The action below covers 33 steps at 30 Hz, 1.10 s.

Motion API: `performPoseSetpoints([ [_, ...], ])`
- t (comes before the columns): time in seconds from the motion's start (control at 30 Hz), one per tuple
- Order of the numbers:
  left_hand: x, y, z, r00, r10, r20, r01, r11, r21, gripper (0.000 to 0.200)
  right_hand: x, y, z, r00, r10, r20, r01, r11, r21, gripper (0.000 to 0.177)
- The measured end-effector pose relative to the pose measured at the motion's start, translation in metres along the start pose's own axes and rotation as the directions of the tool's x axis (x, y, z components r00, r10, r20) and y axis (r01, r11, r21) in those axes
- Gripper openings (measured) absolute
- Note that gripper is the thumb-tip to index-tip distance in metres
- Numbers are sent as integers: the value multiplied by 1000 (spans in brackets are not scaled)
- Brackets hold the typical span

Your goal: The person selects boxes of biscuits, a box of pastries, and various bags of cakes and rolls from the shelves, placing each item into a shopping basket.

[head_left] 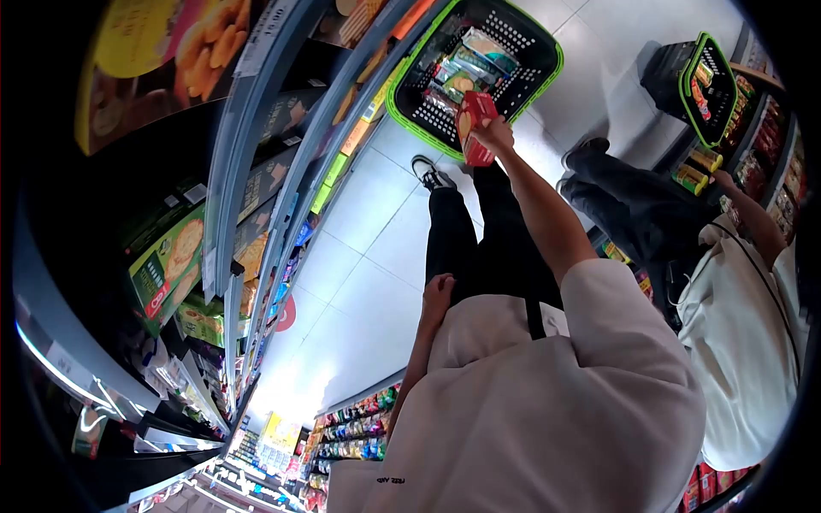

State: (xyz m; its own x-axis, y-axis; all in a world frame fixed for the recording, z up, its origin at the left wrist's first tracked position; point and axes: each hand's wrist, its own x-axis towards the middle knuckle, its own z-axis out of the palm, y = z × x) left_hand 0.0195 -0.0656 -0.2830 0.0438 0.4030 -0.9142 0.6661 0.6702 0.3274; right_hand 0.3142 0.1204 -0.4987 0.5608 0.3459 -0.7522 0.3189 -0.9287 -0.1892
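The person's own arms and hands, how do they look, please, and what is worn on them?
The right hand and left hand are bare: no glove or watch shows. A loose, plain, off-white short sleeve covers the right upper arm; where the left one ends is unclear.

Nearer basket (532, 67), cut off at the top

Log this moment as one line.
right hand: holding red cardboard box at green-rimmed black plastic basket | left hand: low, no item visible | basket: packaged goods inside
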Motion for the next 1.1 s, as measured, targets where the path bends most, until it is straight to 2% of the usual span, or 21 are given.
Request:
performPoseSetpoints([
  [0.03, 0, -1, 1, 1000, -8, 13, 9, 998, -62, 31, 8, -2, 7, 998, -1, -59, 1, 1000, -12, 89],
  [0.1, -8, 8, 1, 999, -32, 3, 32, 993, -117, 31, 17, -4, 19, 1000, -22, -21, 22, 1000, -8, 85],
  [0.17, -11, 7, 1, 999, -54, -7, 52, 984, -170, 30, 23, -13, 30, 992, -117, -55, 112, 990, -91, 81],
  [0.23, -8, -9, 7, 988, -150, 24, 145, 879, -454, 29, 20, -21, 32, 988, -150, -29, 145, 982, -120, 78],
  [0.33, -5, -21, 10, 988, -155, 16, 145, 879, -455, 28, 21, -31, 38, 960, -279, -13, 275, 950, -146, 82],
  [0.37, -5, -24, 12, 987, -158, 17, 148, 877, -457, 28, 18, -34, 40, 960, -280, -10, 275, 950, -149, 82],
  [0.43, -4, -25, 16, 987, -158, 0, 140, 875, -464, 28, 15, -39, 43, 901, -429, -71, 404, 886, -229, 76],
  [0.5, -2, -25, 19, 988, -156, 2, 139, 874, -465, 28, 15, -46, 45, 894, -443, -69, 420, 880, -221, 77],
  [0.57, -1, -27, 22, 988, -156, 6, 141, 874, -466, 28, 15, -49, 46, 873, -488, -24, 471, 853, -224, 87],
  [0.7, 0, -20, 24, 981, -191, 21, 177, 855, -487, 28, 28, -46, 64, 816, -573, -69, 554, 812, -184, 97],
  [0.73, 1, -19, 24, 979, -203, 24, 188, 848, -495, 28, 26, -44, 66, 853, -521, -6, 511, 838, -190, 101],
  [0.83, 2, -19, 26, 978, -205, 37, 198, 856, -477, 28, 25, -33, 75, 860, -507, 56, 503, 824, -262, 102],
  [0.87, 2, -18, 26, 978, -206, 37, 199, 856, -477, 28, 25, -29, 77, 899, -426, 104, 439, 863, -251, 98],
  [0.9, 3, -19, 26, 978, -205, 41, 199, 852, -484, 28, 24, -22, 80, 898, -428, 104, 440, 863, -250, 98],
  [1.0, 12, -21, 25, 982, -187, 39, 182, 851, -493, 28, 28, 5, 96, 891, -410, 195, 440, 886, -145, 85],
  [1.07, 17, -17, 26, 986, -162, 32, 156, 851, -501, 28, 3, 3, 65, 872, -376, 313, 414, 908, -61, 84],
  [1.1, 18, -14, 25, 988, -152, 21, 144, 871, -470, 28, -5, 10, 62, 870, -410, 274, 436, 899, -36, 80],
])
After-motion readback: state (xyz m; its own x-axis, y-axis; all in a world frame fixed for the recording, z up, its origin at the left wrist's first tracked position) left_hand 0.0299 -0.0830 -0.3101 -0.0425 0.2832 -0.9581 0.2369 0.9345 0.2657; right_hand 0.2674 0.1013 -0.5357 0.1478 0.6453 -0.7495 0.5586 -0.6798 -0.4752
